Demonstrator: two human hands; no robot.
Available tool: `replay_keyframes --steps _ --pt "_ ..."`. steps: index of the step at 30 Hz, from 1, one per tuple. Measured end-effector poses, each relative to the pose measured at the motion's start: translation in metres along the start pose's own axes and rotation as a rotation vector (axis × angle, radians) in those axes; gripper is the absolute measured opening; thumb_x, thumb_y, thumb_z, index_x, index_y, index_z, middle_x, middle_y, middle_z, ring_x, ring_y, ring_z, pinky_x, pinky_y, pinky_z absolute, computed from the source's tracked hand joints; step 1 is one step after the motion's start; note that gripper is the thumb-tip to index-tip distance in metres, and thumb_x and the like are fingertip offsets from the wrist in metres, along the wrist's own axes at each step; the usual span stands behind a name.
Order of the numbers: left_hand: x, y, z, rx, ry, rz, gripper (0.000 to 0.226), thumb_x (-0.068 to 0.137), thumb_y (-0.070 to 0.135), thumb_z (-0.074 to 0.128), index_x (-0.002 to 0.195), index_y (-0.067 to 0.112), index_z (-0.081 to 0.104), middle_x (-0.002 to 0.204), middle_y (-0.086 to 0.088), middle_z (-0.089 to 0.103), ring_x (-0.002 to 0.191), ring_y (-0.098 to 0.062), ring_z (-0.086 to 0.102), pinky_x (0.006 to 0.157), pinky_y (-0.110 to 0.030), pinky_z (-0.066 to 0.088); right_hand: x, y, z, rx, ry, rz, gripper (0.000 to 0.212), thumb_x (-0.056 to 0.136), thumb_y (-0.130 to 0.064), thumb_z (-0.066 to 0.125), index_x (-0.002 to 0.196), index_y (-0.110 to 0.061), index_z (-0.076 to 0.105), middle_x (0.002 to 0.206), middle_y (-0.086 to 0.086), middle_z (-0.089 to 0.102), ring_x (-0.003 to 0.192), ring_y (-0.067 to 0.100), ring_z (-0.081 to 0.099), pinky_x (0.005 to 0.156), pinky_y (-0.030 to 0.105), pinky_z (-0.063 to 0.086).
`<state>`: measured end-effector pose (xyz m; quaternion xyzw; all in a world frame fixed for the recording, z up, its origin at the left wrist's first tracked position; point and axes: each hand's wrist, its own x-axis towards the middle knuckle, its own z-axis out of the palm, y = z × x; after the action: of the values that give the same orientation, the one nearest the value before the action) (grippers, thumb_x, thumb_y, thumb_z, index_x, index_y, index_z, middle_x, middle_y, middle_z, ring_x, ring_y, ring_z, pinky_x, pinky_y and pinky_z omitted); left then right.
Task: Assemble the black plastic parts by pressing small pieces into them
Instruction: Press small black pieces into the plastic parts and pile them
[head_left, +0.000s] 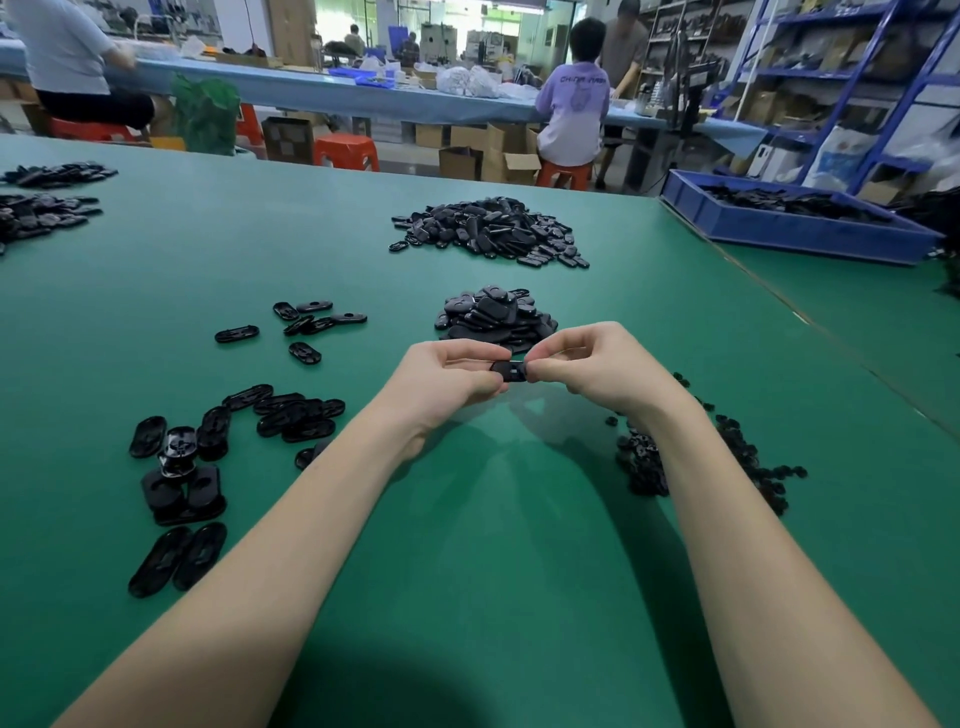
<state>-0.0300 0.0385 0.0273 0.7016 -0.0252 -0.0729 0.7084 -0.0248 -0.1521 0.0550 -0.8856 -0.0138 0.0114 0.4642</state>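
Above green table, both hands pinch black part.

The room is bright and evenly lit from overhead. My forearms throw soft, doubled shadows onto the green matte bench beneath them, and a broad dark shadow lies at the bench's near edge. The glossy black oval plastic parts on the bench's left side carry small glints. The wide lens bows the bench's far edge and tilts the blue metal shelving beyond it. Sharpness softens towards the corners.
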Motion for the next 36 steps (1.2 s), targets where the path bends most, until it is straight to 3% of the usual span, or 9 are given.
replay_keyframes --steps 2,4,8,12,17,21,25,31,36 --pt "-0.001 0.001 0.000 0.023 0.004 0.004 0.029 0.084 -0.008 0.068 0.105 0.011 0.076 0.106 -0.016 0.074 0.101 -0.020 0.073 0.095 -0.028 0.055 -0.001 -0.002 0.002 -0.003 0.003 0.011 0.003 0.084 -0.022 0.081 0.082 -0.024 0.081 0.071 -0.006 0.069 0.049 -0.001 0.047 0.053 0.013 0.039" --pt "-0.002 0.002 0.000 0.027 0.000 0.007 0.029 0.084 -0.006 0.069 0.106 0.012 0.076 0.108 -0.015 0.074 0.106 -0.023 0.071 0.098 -0.029 0.054 -0.001 -0.003 0.004 0.024 -0.002 0.011 0.003 0.083 -0.022 0.081 0.083 -0.025 0.081 0.072 -0.007 0.072 0.050 -0.001 0.048 0.059 0.019 0.040" --pt "-0.002 0.004 -0.001 0.035 -0.013 0.022 0.028 0.085 -0.005 0.070 0.108 0.010 0.076 0.100 -0.011 0.077 0.096 -0.019 0.074 0.086 -0.019 0.056 -0.001 -0.005 0.006 0.045 0.013 0.006 0.003 0.082 -0.024 0.083 0.083 -0.027 0.082 0.071 -0.008 0.074 0.049 -0.002 0.049 0.062 0.023 0.040" --pt "-0.002 0.005 -0.004 0.062 -0.023 0.030 0.027 0.085 -0.003 0.071 0.107 0.013 0.076 0.093 -0.006 0.079 0.084 -0.008 0.073 0.076 -0.011 0.054 -0.003 -0.007 0.009 0.038 0.033 0.012 0.004 0.080 -0.026 0.084 0.082 -0.028 0.081 0.084 0.002 0.079 0.070 0.009 0.061 0.070 0.027 0.046" --pt "-0.002 0.007 -0.006 0.037 -0.030 0.029 0.026 0.086 -0.006 0.068 0.100 0.014 0.077 0.091 -0.009 0.078 0.082 -0.009 0.073 0.075 -0.012 0.054 -0.001 -0.007 0.008 0.009 0.062 0.020 0.016 0.077 -0.037 0.088 0.087 -0.030 0.077 0.078 -0.003 0.077 0.047 -0.002 0.049 0.057 0.022 0.038" --pt "-0.001 0.010 -0.006 -0.139 -0.067 -0.069 0.023 0.088 -0.011 0.062 0.094 0.008 0.074 0.095 -0.018 0.075 0.078 -0.018 0.073 0.075 -0.018 0.058 -0.004 -0.004 0.006 0.129 -0.030 0.049 0.017 0.077 -0.041 0.088 0.082 -0.027 0.079 0.071 -0.008 0.068 0.051 0.007 0.043 0.047 0.014 0.034" --pt "-0.002 0.009 -0.003 -0.204 -0.029 -0.112 0.015 0.088 -0.010 0.066 0.095 0.003 0.071 0.095 -0.020 0.072 0.070 -0.017 0.072 0.068 -0.018 0.058 -0.002 -0.005 0.009 0.145 -0.079 0.032 0.016 0.079 -0.035 0.088 0.083 -0.021 0.080 0.072 -0.004 0.066 0.054 0.010 0.039 0.046 0.016 0.033" --pt "-0.002 0.007 -0.002 -0.120 0.008 -0.087 0.015 0.086 -0.008 0.069 0.099 0.001 0.070 0.095 -0.021 0.072 0.071 -0.018 0.072 0.078 -0.020 0.060 0.002 -0.005 0.012 0.076 -0.036 0.028 0.007 0.080 -0.023 0.085 0.080 -0.018 0.080 0.057 -0.013 0.060 0.043 0.001 0.039 0.041 0.011 0.032" --pt "-0.004 0.007 -0.002 -0.098 0.011 -0.072 0.015 0.086 -0.007 0.070 0.098 0.002 0.071 0.089 -0.018 0.074 0.075 -0.019 0.071 0.081 -0.022 0.060 0.003 -0.003 0.013 0.093 -0.038 0.011 0.006 0.080 -0.020 0.084 0.079 -0.017 0.079 0.058 -0.011 0.059 0.043 0.001 0.039 0.042 0.011 0.032"
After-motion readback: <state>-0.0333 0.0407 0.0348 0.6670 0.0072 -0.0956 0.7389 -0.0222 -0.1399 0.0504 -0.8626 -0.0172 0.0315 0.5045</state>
